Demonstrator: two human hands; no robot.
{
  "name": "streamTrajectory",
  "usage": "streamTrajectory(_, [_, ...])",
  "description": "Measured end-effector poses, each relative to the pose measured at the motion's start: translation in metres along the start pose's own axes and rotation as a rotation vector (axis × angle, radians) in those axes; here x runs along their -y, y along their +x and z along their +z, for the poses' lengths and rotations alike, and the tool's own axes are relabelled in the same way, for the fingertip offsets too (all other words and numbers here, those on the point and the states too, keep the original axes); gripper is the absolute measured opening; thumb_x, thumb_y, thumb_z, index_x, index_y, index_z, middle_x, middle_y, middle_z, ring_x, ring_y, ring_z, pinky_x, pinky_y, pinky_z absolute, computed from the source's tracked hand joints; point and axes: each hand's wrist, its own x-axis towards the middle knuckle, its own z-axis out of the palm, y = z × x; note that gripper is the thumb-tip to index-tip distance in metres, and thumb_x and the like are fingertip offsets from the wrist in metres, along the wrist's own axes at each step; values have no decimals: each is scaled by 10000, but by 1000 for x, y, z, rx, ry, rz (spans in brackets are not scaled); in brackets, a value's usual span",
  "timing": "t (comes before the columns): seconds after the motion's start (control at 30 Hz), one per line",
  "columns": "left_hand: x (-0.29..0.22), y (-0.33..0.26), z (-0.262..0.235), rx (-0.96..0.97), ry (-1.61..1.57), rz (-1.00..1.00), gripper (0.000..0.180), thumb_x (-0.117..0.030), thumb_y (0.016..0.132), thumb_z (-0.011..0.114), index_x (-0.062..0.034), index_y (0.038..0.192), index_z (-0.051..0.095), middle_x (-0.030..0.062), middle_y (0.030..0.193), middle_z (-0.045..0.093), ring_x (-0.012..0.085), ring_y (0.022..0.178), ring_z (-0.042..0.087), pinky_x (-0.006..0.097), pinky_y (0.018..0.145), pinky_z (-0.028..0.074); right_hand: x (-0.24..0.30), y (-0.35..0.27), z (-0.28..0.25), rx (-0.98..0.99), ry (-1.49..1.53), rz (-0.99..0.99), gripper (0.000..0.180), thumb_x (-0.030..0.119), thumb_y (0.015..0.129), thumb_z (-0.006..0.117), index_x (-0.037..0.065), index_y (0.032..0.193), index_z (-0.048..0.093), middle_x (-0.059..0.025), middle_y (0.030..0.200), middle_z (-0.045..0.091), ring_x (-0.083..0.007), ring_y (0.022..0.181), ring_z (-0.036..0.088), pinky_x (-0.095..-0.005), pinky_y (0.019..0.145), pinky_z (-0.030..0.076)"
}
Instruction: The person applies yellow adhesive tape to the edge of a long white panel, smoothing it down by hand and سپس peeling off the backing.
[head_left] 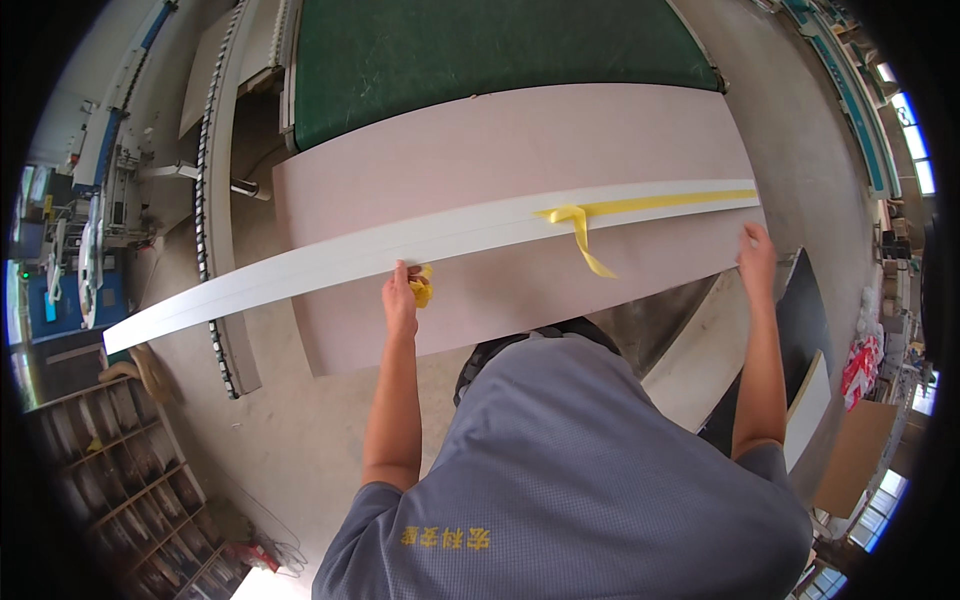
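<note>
A long white strip (400,246) lies across the pale pink worktop (520,130), its left end reaching well past the worktop's edge over the floor (250,430) and its right end near the worktop's right side. Yellow tape (680,203) runs lengthwise along the right part of the strip; the tape's loose end folds over and hangs across the strip's near edge.

The person's left hand (398,300) is closed on crumpled yellow tape (422,287), with the fingertips at the near edge of the strip, around its middle. The right hand (756,256) is by the worktop's right edge, just on the near side of the strip's right end, fingers curled; whether it grips anything cannot be told.

Beyond the worktop is a dark green conveyor belt (500,50). A wooden rack (125,480) with many compartments stands at the lower left.
</note>
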Motion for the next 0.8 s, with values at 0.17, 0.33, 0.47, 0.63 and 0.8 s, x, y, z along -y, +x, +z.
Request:
streamTrajectory(0.17, [28, -20, 53, 180, 249, 98, 342, -220, 942, 682, -8, 1208, 643, 61, 949, 678, 123, 762, 595, 307, 688, 491, 96, -40, 155, 609, 56, -351, 546, 252, 871, 752, 46, 1336, 556, -145, 1225, 656, -294, 1086, 654, -401, 904, 526])
streamTrajectory(0.33, [22, -55, 176, -56, 451, 558, 496, -125, 846, 727, 10, 1300, 580, 163, 1257, 629, 307, 1124, 631, 386, 960, 509, 106, -45, 251, 734, 62, -624, 381, 228, 875, 693, 88, 1219, 606, -153, 1111, 698, -383, 953, 675, -461, 830, 545])
streamTrajectory(0.47, [18, -67, 228, -239, 702, 774, 623, -129, 845, 718, -7, 1409, 484, 181, 1458, 480, 379, 1231, 571, 434, 1048, 464, 99, -20, 262, 938, 24, -550, 258, 205, 883, 633, 70, 1103, 635, -155, 981, 727, -370, 906, 677, -449, 820, 549])
streamTrajectory(0.63, [42, -69, 233, -345, 926, 578, 782, -167, 850, 715, -29, 1526, 346, 158, 1634, 275, 368, 1192, 604, 453, 942, 525, 107, -11, 261, 864, 78, -546, 265, 218, 876, 631, 93, 1109, 650, -136, 1126, 671, -352, 967, 667, -463, 854, 531])
streamTrajectory(0.8, [23, -90, 241, -156, 1082, 335, 889, -153, 855, 670, -61, 1600, 193, 114, 1708, 57, 353, 998, 694, 434, 738, 566, 127, -22, 283, 643, 30, -664, 323, 299, 870, 682, 115, 1135, 667, -118, 1255, 560, -317, 1139, 580, -453, 954, 467])
